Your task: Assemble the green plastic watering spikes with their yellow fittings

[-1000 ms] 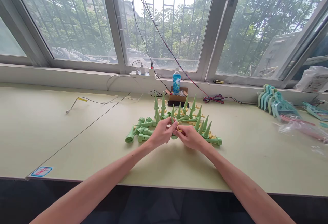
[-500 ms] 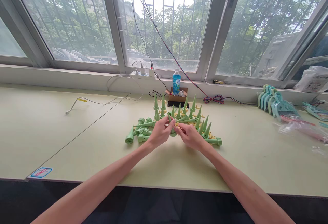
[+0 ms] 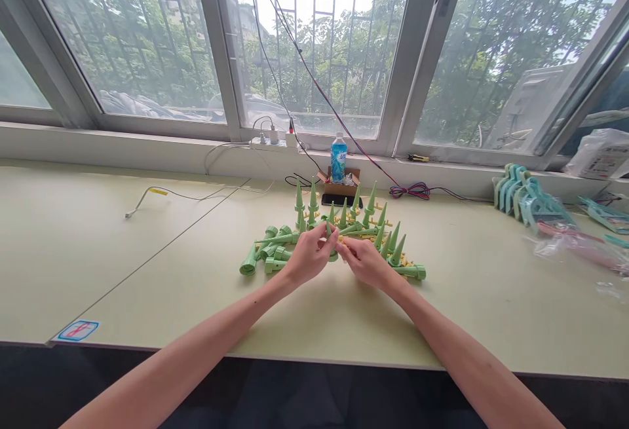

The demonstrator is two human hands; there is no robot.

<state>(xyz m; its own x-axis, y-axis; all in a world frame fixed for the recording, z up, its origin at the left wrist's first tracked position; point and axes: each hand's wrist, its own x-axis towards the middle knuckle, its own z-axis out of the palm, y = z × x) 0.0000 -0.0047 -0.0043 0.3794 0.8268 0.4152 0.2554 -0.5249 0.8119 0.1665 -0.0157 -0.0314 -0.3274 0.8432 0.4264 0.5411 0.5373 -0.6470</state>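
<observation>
My left hand (image 3: pixel 308 255) is closed around a green plastic watering spike (image 3: pixel 329 228), its pointed end up and its wider base partly showing below the fingers. Close against it, my right hand (image 3: pixel 364 260) pinches a small yellow valve piece (image 3: pixel 343 240) at the spike's side. The fingers hide most of the valve, so I cannot tell how far it sits in the spike. Loose green spikes (image 3: pixel 249 262) lie on their sides to the left of my hands. Other spikes (image 3: pixel 369 203) stand point-up behind and to the right, some with yellow valves.
More yellow valves (image 3: pixel 405 262) lie among the right-hand spikes. A blue-labelled bottle (image 3: pixel 339 159), a small carton (image 3: pixel 350 185) and a black phone (image 3: pixel 336 200) stand or lie behind. Bundled cable (image 3: pixel 411 190) and pale green hangers (image 3: pixel 528 196) are farther right. A white cable (image 3: pixel 142 200) crosses the left.
The spike in my left hand has turned slightly more upright, its tip shifting right. My hands have stayed almost in place, and the other spikes have not moved.
</observation>
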